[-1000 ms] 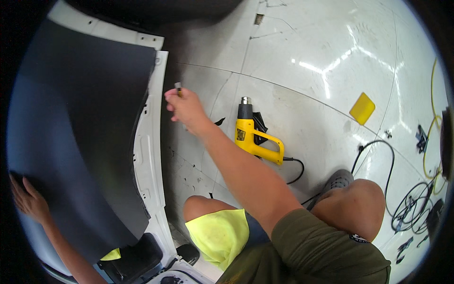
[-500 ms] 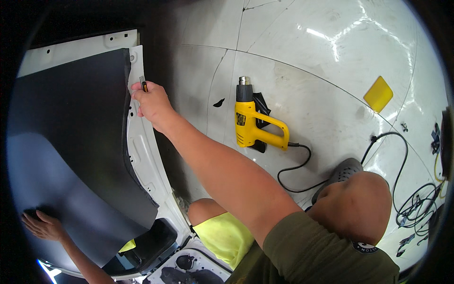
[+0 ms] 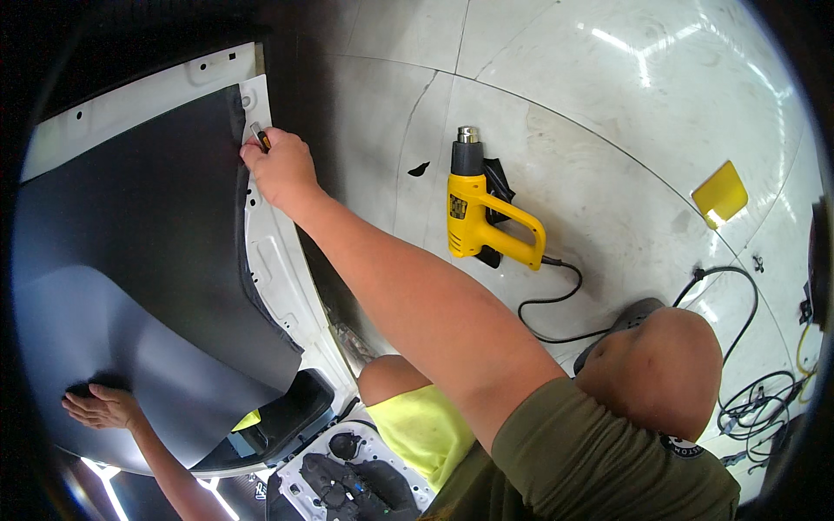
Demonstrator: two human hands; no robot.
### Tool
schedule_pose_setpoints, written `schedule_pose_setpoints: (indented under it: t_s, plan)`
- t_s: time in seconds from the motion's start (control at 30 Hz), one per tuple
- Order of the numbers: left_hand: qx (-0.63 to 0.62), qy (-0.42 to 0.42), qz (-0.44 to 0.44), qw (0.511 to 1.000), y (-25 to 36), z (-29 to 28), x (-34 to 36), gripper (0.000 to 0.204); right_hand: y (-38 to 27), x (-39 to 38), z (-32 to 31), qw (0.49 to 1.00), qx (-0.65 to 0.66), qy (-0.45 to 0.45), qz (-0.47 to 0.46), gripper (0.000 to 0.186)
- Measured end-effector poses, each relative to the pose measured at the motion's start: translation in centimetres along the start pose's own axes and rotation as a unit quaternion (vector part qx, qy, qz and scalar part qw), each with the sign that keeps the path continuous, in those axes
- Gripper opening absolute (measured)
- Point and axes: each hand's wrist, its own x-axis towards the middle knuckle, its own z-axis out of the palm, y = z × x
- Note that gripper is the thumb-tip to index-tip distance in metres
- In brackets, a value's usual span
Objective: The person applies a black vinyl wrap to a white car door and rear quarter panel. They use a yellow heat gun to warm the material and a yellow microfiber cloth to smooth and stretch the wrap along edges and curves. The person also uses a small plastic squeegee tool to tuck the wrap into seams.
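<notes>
The right hand (image 3: pixel 285 169) has its fingers (image 3: pixel 252 154) closed on a cutter (image 3: pixel 262 138) at the dark panel's (image 3: pixel 165 200) right edge, over the white rim (image 3: pixel 276 260); the left hand (image 3: pixel 106 408) lies open on the panel. Nearby on the floor (image 3: pixel 543 143) lie a heat gun (image 3: pixel 469 208), its cord (image 3: pixel 579 278) reaching the shoe (image 3: pixel 618 326), and a yellow card (image 3: pixel 724 193).

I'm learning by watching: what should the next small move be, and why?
I'd probably bring the tip of the small cutter-like tool gently to the dark sheet's edge. The right hand holds the tool right by that edge, over the white rim, while the left hand lies on the sheet farther down, seemingly steadying it.
</notes>
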Motion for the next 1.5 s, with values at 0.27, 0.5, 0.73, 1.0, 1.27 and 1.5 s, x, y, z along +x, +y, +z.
schedule_pose_setpoints:
  t_s: [0.27,0.5,0.73,1.0,1.27,1.5]
  plan:
    - [-0.004,-0.009,-0.025,1.0,0.3,0.2,0.0,0.07,0.1,-0.9,-0.7,0.972,-0.096,0.056,-0.208,0.014]
    - [-0.006,-0.003,-0.03,1.0,0.3,-0.1,0.0,0.071,0.3,-0.6,-0.1,0.966,-0.105,0.073,-0.223,0.015]
    - [-0.004,0.012,-0.02,1.0,0.3,0.1,-0.1,0.067,-0.6,-0.9,0.9,0.99,0.029,0.096,-0.103,0.023]
    - [-0.016,0.028,-0.015,0.999,0.6,0.1,0.2,0.067,-0.7,-3.2,0.6,0.984,-0.013,0.053,-0.172,0.035]
    - [-0.017,0.035,0.001,0.999,0.0,0.3,0.2,0.064,-0.2,-3.4,0.6,0.989,-0.029,0.019,-0.143,0.039]
    - [-0.006,-0.01,-0.027,1.0,-0.5,0.4,-0.3,0.069,0.8,-3.1,-0.2,0.998,0.004,-0.025,-0.058,0.028]
